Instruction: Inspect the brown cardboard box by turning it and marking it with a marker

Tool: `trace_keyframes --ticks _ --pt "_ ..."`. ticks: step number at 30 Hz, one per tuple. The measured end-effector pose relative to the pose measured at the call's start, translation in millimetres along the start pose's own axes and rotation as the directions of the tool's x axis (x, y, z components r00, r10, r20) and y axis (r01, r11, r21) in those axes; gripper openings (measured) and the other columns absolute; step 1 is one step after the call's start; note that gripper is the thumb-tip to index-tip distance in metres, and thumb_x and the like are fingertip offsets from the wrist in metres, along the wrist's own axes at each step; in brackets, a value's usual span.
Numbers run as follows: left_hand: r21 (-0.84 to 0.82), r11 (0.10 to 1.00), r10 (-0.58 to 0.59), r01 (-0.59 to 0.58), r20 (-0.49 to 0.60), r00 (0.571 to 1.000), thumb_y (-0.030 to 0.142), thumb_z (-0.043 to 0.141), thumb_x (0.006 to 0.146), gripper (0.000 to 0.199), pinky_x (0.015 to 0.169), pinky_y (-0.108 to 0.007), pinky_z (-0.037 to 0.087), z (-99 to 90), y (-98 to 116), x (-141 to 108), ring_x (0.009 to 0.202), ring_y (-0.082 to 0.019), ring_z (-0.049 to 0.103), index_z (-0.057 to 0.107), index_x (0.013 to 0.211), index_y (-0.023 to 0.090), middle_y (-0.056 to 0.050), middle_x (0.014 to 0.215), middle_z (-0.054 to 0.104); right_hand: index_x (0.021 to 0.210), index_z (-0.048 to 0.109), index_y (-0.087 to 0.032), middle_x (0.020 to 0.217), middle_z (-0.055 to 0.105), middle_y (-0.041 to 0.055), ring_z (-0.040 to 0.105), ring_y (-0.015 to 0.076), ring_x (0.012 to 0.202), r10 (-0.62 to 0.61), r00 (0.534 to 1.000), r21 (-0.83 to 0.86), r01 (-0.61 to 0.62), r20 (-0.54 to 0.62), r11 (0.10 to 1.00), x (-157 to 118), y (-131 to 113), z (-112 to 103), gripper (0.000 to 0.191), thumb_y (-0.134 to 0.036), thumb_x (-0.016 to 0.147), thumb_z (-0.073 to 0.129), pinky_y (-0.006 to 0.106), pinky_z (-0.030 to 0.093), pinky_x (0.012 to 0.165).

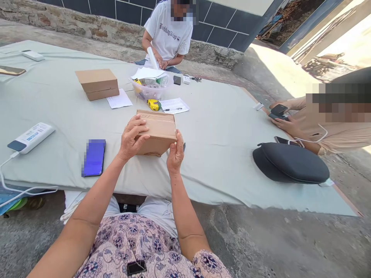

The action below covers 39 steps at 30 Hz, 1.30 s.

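- Hands both on the box, neither spread wide: left hand (133, 136) curled over the top face, fingers apart; right hand (175, 151) gripping the near right edge, thumb up the side
- Brown corrugated cardboard box (156, 133), closed, held tilted between both hands over the pale green padded mat (220, 154); can't tell if its lower edge touches
- Step in hand: holding and handling this box, nothing else in my grip
- Next move calls for freeing a hand first: both are on the box, so it must be set down or shifted to one hand before I reach for anything
- Nearest: yellow tape measure (154, 105) and white printed sheet (174, 105) just past the box; phone with blue screen (93, 158) to my left
- Small dark object (184, 146) just beside my right thumb, too small to tell
- Further: second brown cardboard box (97, 84), clear plastic tub (149, 90)
- Co-worker in white T-shirt (168, 33) sits opposite; another co-worker's hands (285, 123) hold a black phone to my right
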<state>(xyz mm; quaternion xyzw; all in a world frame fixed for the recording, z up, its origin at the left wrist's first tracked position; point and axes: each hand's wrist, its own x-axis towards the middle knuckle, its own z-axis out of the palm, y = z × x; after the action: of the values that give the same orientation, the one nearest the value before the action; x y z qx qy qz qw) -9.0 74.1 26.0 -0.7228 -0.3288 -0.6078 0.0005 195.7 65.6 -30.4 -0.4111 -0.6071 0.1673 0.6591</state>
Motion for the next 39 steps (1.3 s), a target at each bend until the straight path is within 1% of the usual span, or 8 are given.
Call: trace_keyframes --ticks 6,15,19,23,27,32,37,39 --pt "0.038 0.999 0.006 -0.006 -0.001 1.0 0.047 0.059 0.101 0.029 0.12 -0.058 0.046 -0.3 1 -1 0.143 -0.03 0.054 0.069 0.111 0.022 -0.01 0.125 0.071 0.143 0.061 -0.021 0.141 0.068 0.0137 0.062 0.0244 0.134 0.274 0.958 0.022 -0.277 0.084 0.961 -23 16 -1 0.063 -0.062 0.097 0.048 0.045 0.048 0.118" --pt "-0.002 0.997 -0.076 0.076 0.008 0.997 0.057 0.055 0.1 0.038 0.122 -0.062 0.041 -4.1 2 -1 0.143 -0.031 0.054 0.069 0.107 0.022 -0.011 0.124 0.071 0.146 0.058 -0.02 0.139 0.068 0.0145 0.069 0.0244 0.116 0.401 0.897 -0.081 -0.393 0.186 0.916 -37 15 -8 0.067 -0.063 0.096 0.047 0.04 0.058 0.099" --pt "-0.027 0.999 -0.035 0.034 -0.026 0.999 0.05 0.058 0.1 0.031 0.122 -0.061 0.043 -8.7 1 -3 0.145 -0.031 0.053 0.069 0.11 0.023 -0.011 0.126 0.071 0.146 0.057 -0.021 0.141 0.067 0.0143 0.068 0.0258 0.119 0.422 0.886 -0.093 -0.412 0.191 0.906 -42 13 -10 0.066 -0.064 0.096 0.047 0.045 0.055 0.106" --pt "-0.078 0.995 -0.066 0.06 -0.068 0.996 0.046 0.06 0.1 0.027 0.123 -0.061 0.041 -20.4 3 -7 0.144 -0.03 0.054 0.07 0.113 0.025 -0.009 0.127 0.071 0.145 0.058 -0.021 0.143 0.066 0.0143 0.066 0.0259 0.125 0.449 0.87 -0.083 -0.442 0.203 0.893 -45 13 -10 0.066 -0.064 0.095 0.05 0.047 0.054 0.109" --pt "-0.153 0.978 -0.166 0.142 -0.159 0.973 0.047 0.06 0.1 0.027 0.125 -0.06 0.039 -35.9 7 -16 0.143 -0.029 0.055 0.073 0.113 0.027 -0.007 0.129 0.072 0.136 0.065 -0.022 0.143 0.065 0.0136 0.066 0.0256 0.121 0.478 0.852 -0.058 -0.477 0.216 0.877 -47 6 -11 0.06 -0.063 0.093 0.054 0.044 0.061 0.098" --pt "-0.257 0.93 -0.31 0.263 -0.165 0.936 0.047 0.059 0.101 0.027 0.125 -0.056 0.038 -35.8 11 -33 0.145 -0.028 0.053 0.073 0.114 0.028 -0.008 0.133 0.071 0.127 0.07 -0.021 0.131 0.07 0.0124 0.07 0.0218 0.105 0.452 0.891 -0.084 -0.448 0.039 0.89 -40 -14 -25 0.052 -0.058 0.093 0.055 0.041 0.064 0.089" --pt "-0.28 0.859 -0.463 0.428 -0.072 0.883 0.052 0.052 0.103 0.034 0.12 -0.05 0.044 -15.2 6 -56 0.139 -0.025 0.059 0.068 0.113 0.023 -0.012 0.134 0.07 0.118 0.073 -0.021 0.13 0.066 0.0136 0.066 0.0262 0.12 0.271 0.957 -0.246 -0.287 -0.1 0.926 -23 -30 -51 0.044 -0.055 0.095 0.057 0.043 0.062 0.092" --pt "-0.233 0.81 -0.554 0.539 0.0 0.833 0.051 0.048 0.104 0.036 0.115 -0.046 0.049 -8.7 4 -67 0.135 -0.024 0.062 0.066 0.113 0.022 -0.013 0.136 0.07 0.116 0.074 -0.021 0.129 0.064 0.0152 0.064 0.0277 0.123 0.213 0.971 -0.311 -0.238 -0.113 0.92 -19 -33 -57 0.044 -0.055 0.095 0.058 0.044 0.061 0.092"
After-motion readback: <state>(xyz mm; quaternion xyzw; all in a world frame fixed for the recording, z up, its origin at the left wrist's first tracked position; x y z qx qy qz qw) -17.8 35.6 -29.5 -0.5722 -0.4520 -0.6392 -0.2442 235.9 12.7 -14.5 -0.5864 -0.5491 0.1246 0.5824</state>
